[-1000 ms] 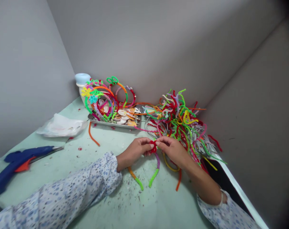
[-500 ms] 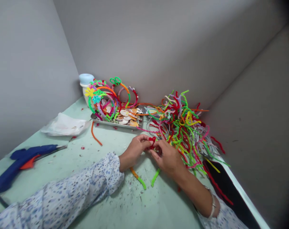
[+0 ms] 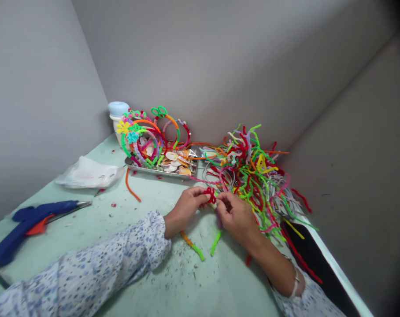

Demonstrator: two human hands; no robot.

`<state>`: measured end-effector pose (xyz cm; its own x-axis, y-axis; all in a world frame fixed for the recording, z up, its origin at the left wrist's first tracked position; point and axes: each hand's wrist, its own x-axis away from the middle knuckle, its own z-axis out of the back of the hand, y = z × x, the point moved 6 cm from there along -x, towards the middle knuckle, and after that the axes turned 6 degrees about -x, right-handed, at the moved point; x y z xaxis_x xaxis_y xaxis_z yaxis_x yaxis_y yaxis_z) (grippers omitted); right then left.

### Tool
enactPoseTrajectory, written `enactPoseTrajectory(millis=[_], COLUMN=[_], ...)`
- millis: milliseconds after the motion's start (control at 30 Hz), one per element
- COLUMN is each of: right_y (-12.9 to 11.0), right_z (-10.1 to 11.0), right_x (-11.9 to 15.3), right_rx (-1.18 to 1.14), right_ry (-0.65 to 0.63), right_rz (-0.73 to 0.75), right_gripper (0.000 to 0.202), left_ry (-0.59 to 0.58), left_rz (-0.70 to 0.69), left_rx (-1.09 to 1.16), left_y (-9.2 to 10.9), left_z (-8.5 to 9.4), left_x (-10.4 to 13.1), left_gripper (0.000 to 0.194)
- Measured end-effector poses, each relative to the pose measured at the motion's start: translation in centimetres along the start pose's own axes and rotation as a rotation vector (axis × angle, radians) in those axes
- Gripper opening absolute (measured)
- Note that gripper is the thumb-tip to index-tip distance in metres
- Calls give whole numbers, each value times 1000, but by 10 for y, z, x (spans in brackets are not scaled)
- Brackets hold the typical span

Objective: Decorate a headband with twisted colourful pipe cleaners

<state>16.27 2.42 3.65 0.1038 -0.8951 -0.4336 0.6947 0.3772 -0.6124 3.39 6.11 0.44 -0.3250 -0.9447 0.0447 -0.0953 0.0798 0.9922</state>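
A small looped red pipe-cleaner piece (image 3: 210,195) sits between my two hands. The fingers of my left hand (image 3: 187,206) pinch it from the left. My right hand (image 3: 237,215) is closed at its right side, fingertips pressed together; what they hold is too small to make out. Below the hands, a band of coloured pipe cleaner shows two ends, an orange and green one (image 3: 193,246) and a green one (image 3: 216,243) with purple above it. The hands hide its upper part.
A metal tray (image 3: 160,172) of cutouts stands behind, with decorated headbands (image 3: 147,132) on it. Tangled pipe cleaners (image 3: 253,176) lie at the right. A blue glue gun (image 3: 38,215) and a plastic bag (image 3: 89,173) lie left; a lidded white container (image 3: 119,121) stands behind.
My right hand has shifted slightly right, its fingertips away from the red piece's middle. More of the red loops and the purple part of the band now show.
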Motion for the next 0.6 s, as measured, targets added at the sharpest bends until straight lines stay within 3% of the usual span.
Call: enactPoseTrajectory(millis=[600], right_y=[1], right_z=[1], right_x=[-3], right_rx=[57], right_ry=[-66], right_rz=[104], right_gripper=[14], left_ry=[-12], left_rz=[-17], left_rx=[-123], left_y=[5], left_z=[-1], left_x=[1], left_gripper=[9])
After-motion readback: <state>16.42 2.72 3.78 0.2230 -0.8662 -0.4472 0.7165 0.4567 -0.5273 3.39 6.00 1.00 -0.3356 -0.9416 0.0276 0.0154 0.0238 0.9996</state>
